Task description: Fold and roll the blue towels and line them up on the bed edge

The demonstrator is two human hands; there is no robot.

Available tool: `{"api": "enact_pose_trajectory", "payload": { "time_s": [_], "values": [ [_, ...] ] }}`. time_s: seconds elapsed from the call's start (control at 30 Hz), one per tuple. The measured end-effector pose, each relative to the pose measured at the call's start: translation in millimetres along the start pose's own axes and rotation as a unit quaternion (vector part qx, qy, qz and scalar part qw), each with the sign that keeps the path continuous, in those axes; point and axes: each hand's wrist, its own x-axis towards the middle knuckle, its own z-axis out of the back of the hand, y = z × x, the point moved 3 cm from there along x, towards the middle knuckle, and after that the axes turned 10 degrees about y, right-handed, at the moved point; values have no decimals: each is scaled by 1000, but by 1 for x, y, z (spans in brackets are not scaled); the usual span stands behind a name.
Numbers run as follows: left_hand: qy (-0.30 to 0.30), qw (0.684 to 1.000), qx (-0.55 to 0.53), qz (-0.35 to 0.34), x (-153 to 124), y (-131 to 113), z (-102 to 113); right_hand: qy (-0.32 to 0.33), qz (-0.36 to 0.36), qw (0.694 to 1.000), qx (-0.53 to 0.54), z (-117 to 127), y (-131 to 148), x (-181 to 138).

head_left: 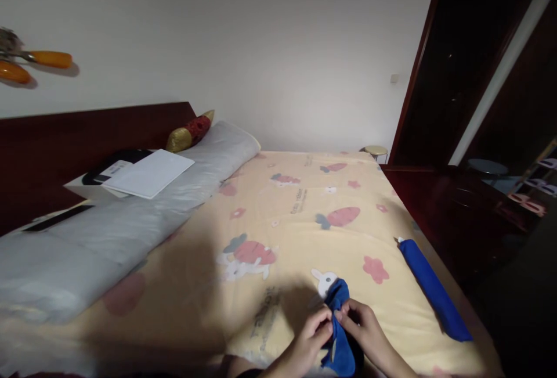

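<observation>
A piece of blue cloth (343, 355) is gathered between my two hands, low in the view above the bed. My left hand (314, 334) pinches it from the left side, fingers curled. From the right, my right hand (359, 323) grips the same cloth between thumb and fingers. The cloth's upper end (338, 290) stands bunched above my fingers, while the lower part hangs toward my lap. What exactly the fingertips hold within the folds is hidden.
Along the bed's right edge lies a long blue rolled bundle (433, 288). A grey pillow (130, 221) carries a white flat box (150, 173). Beyond it sits a red and gold cushion (191, 131). A stool (375, 150) stands past the patterned bed sheet (300, 238).
</observation>
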Motion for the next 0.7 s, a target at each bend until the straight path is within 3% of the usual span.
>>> {"api": "enact_pose_trajectory", "payload": {
  "time_s": [0.23, 0.5, 0.7],
  "values": [
    [12, 998, 57, 7, -2, 1, -3, 40, 3, 999, -26, 0, 1, -4],
    [40, 989, 142, 8, -3, -2, -6, 50, -3, 988, -149, 8, 11, -9],
    [20, 995, 96, 18, 0, 12, -2, 65, 0, 989, -137, 5, 0, -6]
  ]
}}
